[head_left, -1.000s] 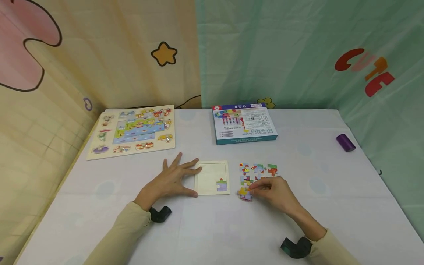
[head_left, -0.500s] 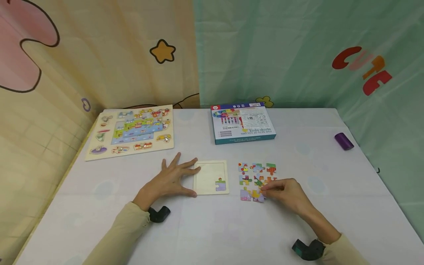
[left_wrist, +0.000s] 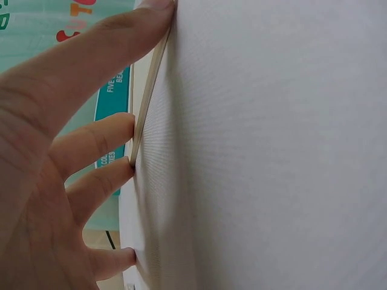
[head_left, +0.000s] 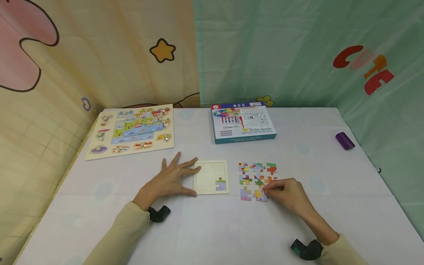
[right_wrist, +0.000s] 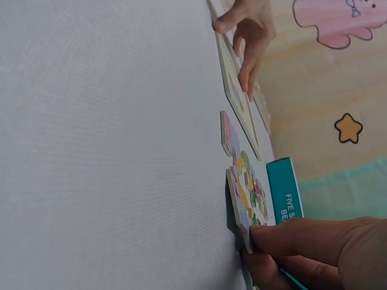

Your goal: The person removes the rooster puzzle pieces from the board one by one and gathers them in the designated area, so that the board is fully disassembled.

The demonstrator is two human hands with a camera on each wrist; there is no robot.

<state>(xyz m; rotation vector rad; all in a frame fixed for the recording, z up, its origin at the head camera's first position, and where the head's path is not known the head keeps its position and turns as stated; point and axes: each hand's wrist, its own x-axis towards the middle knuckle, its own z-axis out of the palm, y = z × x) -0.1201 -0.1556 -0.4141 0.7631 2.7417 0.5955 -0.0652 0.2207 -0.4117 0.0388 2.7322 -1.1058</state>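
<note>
My left hand (head_left: 172, 178) has its fingers spread, with fingertips and thumb touching the left edge of a shallow wooden puzzle tray (head_left: 205, 175). One purple and green jigsaw piece (head_left: 221, 186) lies in the tray's lower right corner. Right of the tray, my right hand (head_left: 287, 194) pinches a yellow and purple jigsaw piece (head_left: 260, 196) between thumb and fingers. In the right wrist view that held piece (right_wrist: 237, 196) is slightly raised from the cloth, a shadow under it. Several other pieces lie close by in rows, among them a pink and purple one (head_left: 246, 194); my right hand partly hides some.
A knobbed picture board (head_left: 142, 148) with blue picture sheets on it lies at the back left. Behind the pieces is a flat bead box (head_left: 245, 125). A purple cylinder (head_left: 345, 141) lies at the right. Curtains stand beyond the table's back edge.
My right hand has moved right with the yellow and purple piece, from above the pink and purple piece to beside it. My left hand has stayed at the tray.
</note>
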